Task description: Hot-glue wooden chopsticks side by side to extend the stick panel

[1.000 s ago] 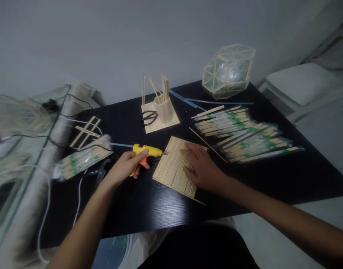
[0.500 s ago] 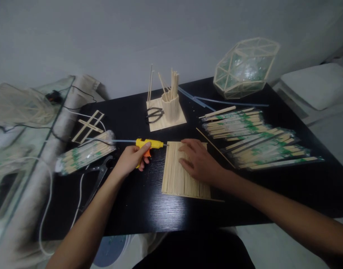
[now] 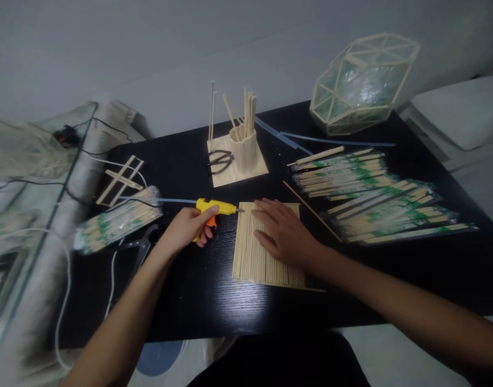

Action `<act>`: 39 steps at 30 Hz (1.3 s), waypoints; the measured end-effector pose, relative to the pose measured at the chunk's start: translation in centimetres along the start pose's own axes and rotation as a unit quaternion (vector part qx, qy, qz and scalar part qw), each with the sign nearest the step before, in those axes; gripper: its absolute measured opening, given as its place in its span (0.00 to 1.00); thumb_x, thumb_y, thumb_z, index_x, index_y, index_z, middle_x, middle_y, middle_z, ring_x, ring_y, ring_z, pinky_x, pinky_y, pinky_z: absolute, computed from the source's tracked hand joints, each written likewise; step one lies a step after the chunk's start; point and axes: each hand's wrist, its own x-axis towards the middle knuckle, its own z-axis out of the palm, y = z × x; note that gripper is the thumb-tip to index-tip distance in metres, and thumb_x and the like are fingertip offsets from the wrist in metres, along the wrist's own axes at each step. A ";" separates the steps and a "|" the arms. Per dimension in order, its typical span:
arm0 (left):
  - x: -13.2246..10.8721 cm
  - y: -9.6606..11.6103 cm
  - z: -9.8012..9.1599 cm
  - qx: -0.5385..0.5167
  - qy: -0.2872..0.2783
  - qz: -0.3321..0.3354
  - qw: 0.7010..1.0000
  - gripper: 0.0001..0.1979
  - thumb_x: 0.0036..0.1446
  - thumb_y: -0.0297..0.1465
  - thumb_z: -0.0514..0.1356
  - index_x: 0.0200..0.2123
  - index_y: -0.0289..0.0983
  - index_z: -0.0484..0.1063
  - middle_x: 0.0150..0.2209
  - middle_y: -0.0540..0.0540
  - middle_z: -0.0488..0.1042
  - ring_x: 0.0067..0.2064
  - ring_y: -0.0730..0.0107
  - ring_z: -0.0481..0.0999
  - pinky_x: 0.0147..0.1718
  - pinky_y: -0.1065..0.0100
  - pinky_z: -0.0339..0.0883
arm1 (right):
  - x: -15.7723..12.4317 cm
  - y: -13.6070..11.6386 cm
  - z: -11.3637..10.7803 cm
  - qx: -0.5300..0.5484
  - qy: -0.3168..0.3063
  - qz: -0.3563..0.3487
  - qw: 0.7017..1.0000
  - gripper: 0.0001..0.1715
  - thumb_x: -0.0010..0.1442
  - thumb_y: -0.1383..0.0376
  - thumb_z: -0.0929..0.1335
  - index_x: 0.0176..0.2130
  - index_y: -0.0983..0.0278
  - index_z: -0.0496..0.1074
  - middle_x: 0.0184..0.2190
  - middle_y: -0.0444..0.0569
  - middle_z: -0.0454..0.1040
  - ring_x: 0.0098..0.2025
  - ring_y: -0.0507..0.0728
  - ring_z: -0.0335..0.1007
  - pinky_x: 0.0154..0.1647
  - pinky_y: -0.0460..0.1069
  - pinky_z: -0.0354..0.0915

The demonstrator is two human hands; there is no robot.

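Observation:
My left hand (image 3: pixel 192 226) is wrapped round a yellow hot glue gun (image 3: pixel 226 208) with an orange trigger; a long glue stick (image 3: pixel 176 200) sticks out of its back. The gun's nozzle is at the far left corner of a flat panel of wooden sticks (image 3: pixel 250 258) laid side by side. Whether the tip touches the wood I cannot tell. My right hand (image 3: pixel 284 234) rests over the panel with its fingers spread and covers part of its right half. A single thin stick (image 3: pixel 311 209) lies on the table just right of the panel.
Wrapped chopsticks (image 3: pixel 391 209) lie on the right of the black table (image 3: pixel 198 301). Behind stand a stick cup (image 3: pixel 244 153) on a square base and a geometric stick frame (image 3: pixel 363 86). On the left are a chopstick pack (image 3: pixel 120 220), a small stick frame (image 3: pixel 121 180) and cables.
The view has shifted a little. My right hand's fingers look flatter on the panel. The glue gun stays by the panel's far left corner.

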 end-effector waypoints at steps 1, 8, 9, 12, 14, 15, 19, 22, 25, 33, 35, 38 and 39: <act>-0.1 -0.1 0.0 0.002 0.000 0.002 1.000 0.32 0.63 0.54 0.66 0.19 0.34 0.74 0.16 0.45 0.75 0.15 0.73 0.70 0.15 0.72 0.66 | 0.0 0.0 0.0 0.000 0.001 0.000 1.000 0.26 0.75 0.62 0.64 0.66 0.72 0.70 0.69 0.67 0.70 0.73 0.71 0.64 0.74 0.71 0.62; -0.7 -0.8 -0.1 0.015 -0.002 0.003 1.000 0.32 0.60 0.58 0.66 0.21 0.34 0.75 0.18 0.44 0.76 0.16 0.72 0.71 0.15 0.71 0.67 | 0.0 0.0 0.2 -0.010 0.010 -0.003 1.000 0.26 0.74 0.62 0.64 0.65 0.72 0.71 0.69 0.68 0.70 0.72 0.71 0.65 0.74 0.71 0.63; -0.8 -0.9 -0.1 0.017 -0.001 0.002 1.000 0.33 0.59 0.59 0.66 0.21 0.35 0.74 0.19 0.44 0.77 0.16 0.72 0.71 0.15 0.71 0.68 | 0.0 0.1 0.3 -0.012 0.011 -0.004 1.000 0.26 0.74 0.62 0.64 0.65 0.72 0.71 0.69 0.68 0.70 0.72 0.71 0.65 0.74 0.71 0.63; -1.1 -1.2 0.0 0.022 0.003 -0.002 1.000 0.34 0.55 0.62 0.67 0.20 0.35 0.73 0.19 0.44 0.77 0.16 0.71 0.71 0.15 0.70 0.67 | 0.0 0.1 0.3 -0.015 0.013 -0.006 1.000 0.26 0.74 0.62 0.65 0.65 0.72 0.70 0.69 0.68 0.70 0.72 0.71 0.65 0.73 0.71 0.64; -1.3 -1.5 0.0 0.022 0.003 -0.002 1.000 0.35 0.53 0.63 0.67 0.20 0.35 0.73 0.18 0.44 0.76 0.16 0.71 0.71 0.15 0.70 0.67 | -0.1 0.1 0.3 -0.015 0.012 -0.003 1.000 0.26 0.74 0.62 0.65 0.65 0.71 0.70 0.69 0.67 0.70 0.72 0.71 0.65 0.73 0.71 0.64; -1.4 -1.6 0.0 0.022 0.001 -0.001 1.000 0.35 0.52 0.63 0.67 0.20 0.35 0.74 0.18 0.44 0.76 0.16 0.72 0.71 0.15 0.71 0.67 | -0.1 0.1 0.3 -0.014 0.010 -0.001 1.000 0.25 0.74 0.62 0.64 0.65 0.70 0.70 0.69 0.67 0.70 0.72 0.71 0.65 0.73 0.71 0.64; -1.8 -2.2 0.0 0.019 -0.003 -0.002 1.000 0.35 0.53 0.63 0.66 0.20 0.36 0.73 0.18 0.44 0.76 0.15 0.72 0.71 0.14 0.71 0.66 | 0.0 0.0 0.2 -0.011 0.006 0.001 1.000 0.25 0.74 0.62 0.64 0.65 0.70 0.71 0.69 0.67 0.70 0.72 0.71 0.65 0.74 0.71 0.63; -2.2 -2.6 0.0 0.019 -0.002 -0.002 1.000 0.34 0.54 0.62 0.66 0.20 0.36 0.73 0.18 0.44 0.76 0.16 0.71 0.71 0.15 0.71 0.66 | 0.0 0.0 0.3 -0.010 0.009 0.002 1.000 0.25 0.74 0.63 0.64 0.65 0.71 0.71 0.69 0.66 0.70 0.72 0.71 0.65 0.74 0.71 0.63; -2.7 -2.9 0.1 0.021 -0.001 -0.004 1.000 0.33 0.55 0.61 0.66 0.20 0.36 0.73 0.18 0.44 0.76 0.16 0.72 0.71 0.15 0.71 0.66 | 0.0 0.1 0.3 -0.004 0.009 0.003 1.000 0.25 0.74 0.63 0.65 0.65 0.70 0.71 0.69 0.67 0.70 0.72 0.71 0.65 0.74 0.71 0.62; -4.3 -3.9 0.2 0.013 -0.009 -0.012 1.000 0.32 0.56 0.61 0.65 0.21 0.37 0.72 0.18 0.45 0.76 0.16 0.72 0.71 0.15 0.71 0.65 | 0.0 0.1 0.3 0.000 0.013 -0.003 1.000 0.25 0.74 0.63 0.65 0.65 0.70 0.71 0.68 0.67 0.71 0.72 0.71 0.65 0.73 0.72 0.63; -4.7 -4.2 0.3 0.015 -0.007 -0.012 1.000 0.33 0.56 0.61 0.65 0.20 0.37 0.72 0.17 0.46 0.74 0.15 0.72 0.71 0.16 0.71 0.65 | 0.1 0.1 0.3 -0.001 0.013 -0.002 1.000 0.25 0.74 0.63 0.64 0.64 0.70 0.71 0.68 0.67 0.71 0.72 0.71 0.65 0.73 0.72 0.63; -5.2 -4.6 0.4 0.017 -0.005 -0.015 1.000 0.34 0.54 0.63 0.65 0.20 0.37 0.72 0.17 0.46 0.74 0.15 0.72 0.70 0.16 0.71 0.64 | 0.1 0.0 0.2 -0.001 0.011 0.000 1.000 0.25 0.74 0.63 0.65 0.65 0.68 0.71 0.68 0.65 0.70 0.72 0.71 0.65 0.73 0.72 0.63; -5.3 -4.6 0.4 0.017 -0.009 -0.017 1.000 0.34 0.53 0.63 0.65 0.20 0.37 0.72 0.17 0.45 0.75 0.15 0.72 0.70 0.16 0.71 0.63 | 0.0 0.1 0.2 0.000 0.010 0.001 1.000 0.25 0.74 0.63 0.65 0.65 0.67 0.71 0.69 0.65 0.70 0.72 0.71 0.65 0.73 0.72 0.63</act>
